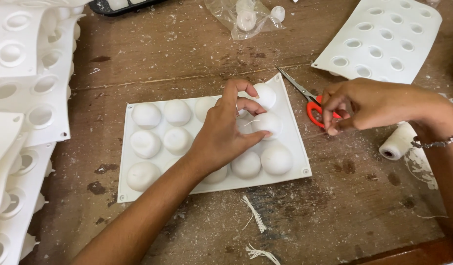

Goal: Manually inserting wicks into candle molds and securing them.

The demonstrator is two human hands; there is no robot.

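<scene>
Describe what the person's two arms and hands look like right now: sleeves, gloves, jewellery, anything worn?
Both forearms are bare, with no sleeves in view and no gloves. The left hand wears a thin ring on one finger. The right hand has a slim silver-coloured chain bracelet at the wrist. Nails are short and unpainted as far as can be seen. No watch or markings show.

At nine o'clock, a stack of white moulds [25, 98] covers the wooden table [334, 206]. At twelve lies a clear plastic bag [243, 18]; at two, another white mould [381, 39]. Cut string scraps [253, 216] lie at six, a thread spool [397, 142] at three.
</scene>
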